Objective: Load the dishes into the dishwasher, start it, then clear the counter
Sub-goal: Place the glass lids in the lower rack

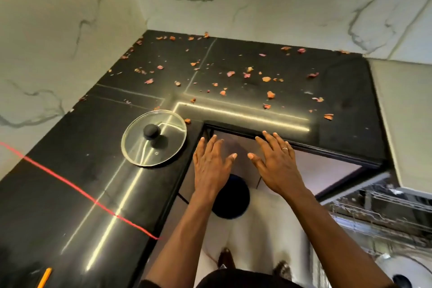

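Near the inner corner of the black L-shaped tabletop (58,152) lies a glass lid (154,138), flat on the surface with its black knob (151,131) pointing up. Just right of the lid, past the tabletop's edge, the left hand (211,166) hovers palm down with its fingers straight and spread, holding nothing. Further right of the lid is the right hand (277,166), spread flat and empty in the same way, with a thin ring (284,148) on one finger. Its fingertips reach the tabletop's front edge, but whether they touch it cannot be told.

Behind the lid and to its right, dried pink and orange petals (270,94) lie scattered over the tabletop, one of them just beside the lid's rim. In front of the lid and to its left, a thin red line (70,186) crosses the tabletop.

Far to the lid's right and lower down, the dishwasher (383,215) stands open, its wire rack blurred. Below the hands, on the floor to the lid's right, sits a dark round object (233,199).
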